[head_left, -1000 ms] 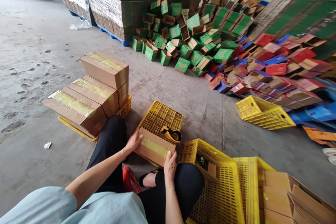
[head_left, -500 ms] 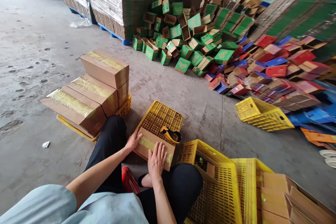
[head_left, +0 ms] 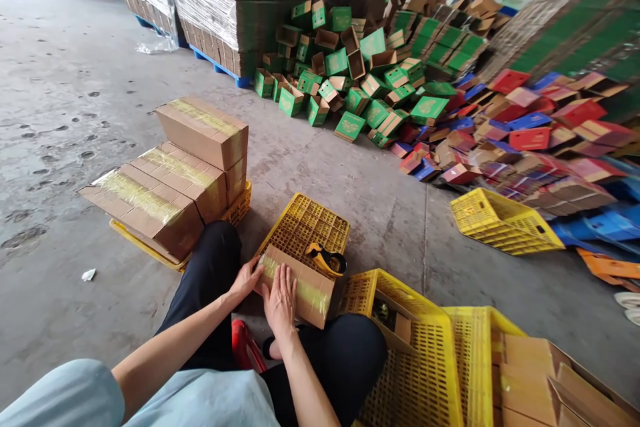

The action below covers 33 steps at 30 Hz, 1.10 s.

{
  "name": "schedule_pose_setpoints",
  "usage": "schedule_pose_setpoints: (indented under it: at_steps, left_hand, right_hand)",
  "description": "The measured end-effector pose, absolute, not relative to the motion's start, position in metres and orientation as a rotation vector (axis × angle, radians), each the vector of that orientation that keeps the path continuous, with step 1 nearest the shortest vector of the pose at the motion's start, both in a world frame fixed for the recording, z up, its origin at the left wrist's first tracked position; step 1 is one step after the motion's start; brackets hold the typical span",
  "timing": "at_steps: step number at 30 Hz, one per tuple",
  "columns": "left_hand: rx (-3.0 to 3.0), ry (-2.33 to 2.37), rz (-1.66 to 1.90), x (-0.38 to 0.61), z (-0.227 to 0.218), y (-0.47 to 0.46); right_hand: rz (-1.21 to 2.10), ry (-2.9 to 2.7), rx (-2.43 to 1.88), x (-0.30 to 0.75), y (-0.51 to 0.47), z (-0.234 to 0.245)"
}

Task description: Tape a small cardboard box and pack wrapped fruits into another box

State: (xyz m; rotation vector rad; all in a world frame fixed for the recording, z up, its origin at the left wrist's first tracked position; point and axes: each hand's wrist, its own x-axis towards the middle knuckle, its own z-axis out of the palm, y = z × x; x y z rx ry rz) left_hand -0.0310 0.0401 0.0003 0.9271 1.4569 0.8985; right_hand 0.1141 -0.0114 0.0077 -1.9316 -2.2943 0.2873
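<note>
The right hand (head_left: 281, 303) lies flat on the taped cardboard box (head_left: 309, 290), fingers out. The left hand (head_left: 247, 278) touches its left end; pinching or not, one cannot tell. The box is at the yellow crate's (head_left: 305, 220) near edge, the tape dispenser (head_left: 323, 257) by the right edge.

The long brown cardboard box (head_left: 315, 279) is shut. Its top is flat, and a strip of shiny yellow tape (head_left: 312, 296) runs along it the long way. The box sits at the near end of the yellow plastic crate (head_left: 307, 223), at a slant, with its right end closer than its left.
</note>
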Motion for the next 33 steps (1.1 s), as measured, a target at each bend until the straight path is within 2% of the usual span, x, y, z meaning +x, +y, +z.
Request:
schedule_pose_setpoints:
  at_steps: [5,12,16,25,33]
  left_hand:
    - [0.932,1.402,0.943,-0.037,0.019,0.036]
    - [0.908,1.430,0.813,-0.040,0.041,0.039]
    - [0.940,1.412,0.832,-0.042,0.043,0.042]
    - [0.942,1.391,0.788,-0.050,0.045,0.048]
    - [0.978,1.320,0.732,-0.050,0.040,0.050]
  right_hand:
    - [0.317,-2.355,-1.878,0.093,-0.009,0.009]
    - [0.437,-2.434,-1.754,0.082,0.002,0.019]
    - [0.435,-2.458,-1.741,0.081,0.004,0.018]
    - [0.215,-2.413,-1.776,0.079,0.010,-0.004]
    - [0.266,-2.405,-1.757,0.080,0.013,-0.005]
